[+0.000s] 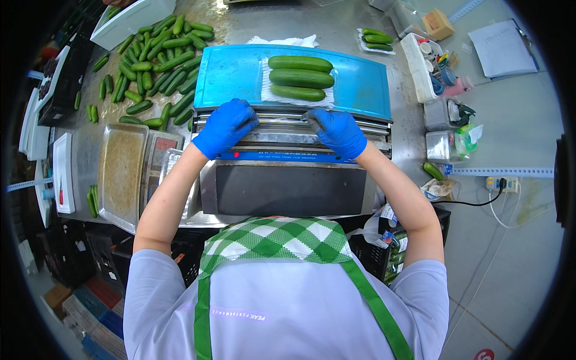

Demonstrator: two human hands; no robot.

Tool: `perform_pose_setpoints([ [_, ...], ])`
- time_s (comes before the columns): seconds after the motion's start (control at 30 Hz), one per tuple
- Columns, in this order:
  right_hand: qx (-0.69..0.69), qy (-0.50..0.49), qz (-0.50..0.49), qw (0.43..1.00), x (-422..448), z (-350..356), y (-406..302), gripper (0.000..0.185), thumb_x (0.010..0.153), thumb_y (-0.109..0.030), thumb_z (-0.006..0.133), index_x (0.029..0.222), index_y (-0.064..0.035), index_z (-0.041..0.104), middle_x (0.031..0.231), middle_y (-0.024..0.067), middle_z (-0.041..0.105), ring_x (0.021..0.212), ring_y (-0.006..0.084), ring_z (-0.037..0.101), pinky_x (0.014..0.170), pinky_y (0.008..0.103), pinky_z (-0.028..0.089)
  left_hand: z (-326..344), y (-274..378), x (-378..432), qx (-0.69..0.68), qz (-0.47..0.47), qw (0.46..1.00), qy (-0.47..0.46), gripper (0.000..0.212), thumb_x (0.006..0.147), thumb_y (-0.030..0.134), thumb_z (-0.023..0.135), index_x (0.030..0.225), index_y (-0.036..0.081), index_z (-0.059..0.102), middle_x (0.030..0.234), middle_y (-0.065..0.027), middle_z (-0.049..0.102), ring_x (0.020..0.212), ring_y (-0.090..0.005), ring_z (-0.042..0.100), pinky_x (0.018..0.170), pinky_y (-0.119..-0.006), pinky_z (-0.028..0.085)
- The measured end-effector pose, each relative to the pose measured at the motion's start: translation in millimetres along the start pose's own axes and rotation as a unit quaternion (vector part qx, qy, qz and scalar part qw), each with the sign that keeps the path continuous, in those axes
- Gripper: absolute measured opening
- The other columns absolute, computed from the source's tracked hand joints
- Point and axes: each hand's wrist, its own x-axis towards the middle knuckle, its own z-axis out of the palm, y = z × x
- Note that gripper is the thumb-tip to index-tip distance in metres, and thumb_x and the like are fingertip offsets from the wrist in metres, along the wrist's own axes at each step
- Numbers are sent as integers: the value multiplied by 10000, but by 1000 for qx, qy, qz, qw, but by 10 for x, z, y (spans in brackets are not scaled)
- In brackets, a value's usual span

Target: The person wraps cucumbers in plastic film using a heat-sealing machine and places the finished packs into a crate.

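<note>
Three cucumbers (301, 78) lie side by side on a white pad (328, 96) on the blue top (229, 72) of a film wrapping machine. Both hands wear blue gloves and are at the machine's metal rollers (279, 120), just below the cucumbers. On the left side, my left hand (227, 128) has its fingers curled at the rollers. My right hand (337, 132) is bent likewise at the right, fingertips together. Clear film may be between the fingertips, but it is too faint to tell. The machine's dark flat plate (290, 190) is nearest my body.
Loose cucumbers (157, 67) are heaped at the left beside a white bin (130, 22). Metal trays (122, 171) lie nearer on that side. Another pad of small cucumbers (377, 39) is at the back right, near a white foam box (418, 67) of supplies.
</note>
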Motion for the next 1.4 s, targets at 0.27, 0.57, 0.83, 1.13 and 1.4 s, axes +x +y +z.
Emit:
perform_pose_setpoints([
  [0.27,-58,-200,91,974,83,-320,51,318,723,-205,564,1012,-108,473,722,163,571,651,313,566,565,367,454,131,-24,-24,96,-61,993,-6,79,751,101,485,823,71,494,746,-120,527,702,-284,529,590,-369,412],
  [0.57,-186,-250,39,949,-127,-384,310,106,679,-149,522,760,-88,554,687,134,571,626,295,567,546,373,451,176,-156,60,169,-75,979,-91,191,750,84,426,940,85,437,753,-129,547,696,-293,553,566,-380,444],
  [0.83,-151,-169,52,973,-239,-276,241,67,686,-123,502,721,-89,547,669,122,566,624,282,570,538,360,455,48,-119,112,160,-35,976,-142,165,772,95,413,930,72,457,782,-143,558,687,-298,556,573,-368,445],
  [1.13,-168,-143,55,974,-266,-243,296,67,696,-100,476,705,-91,543,638,122,560,613,285,570,527,357,454,7,-184,132,104,-41,981,-158,192,786,97,403,964,55,464,822,-168,554,737,-326,546,629,-363,442],
  [1.4,-84,-94,86,988,-352,-234,320,175,694,-106,545,864,-80,509,873,108,501,694,282,540,591,350,440,-79,-209,157,-30,-68,985,-156,167,804,152,470,927,41,490,835,-165,546,783,-312,528,671,-340,423],
])
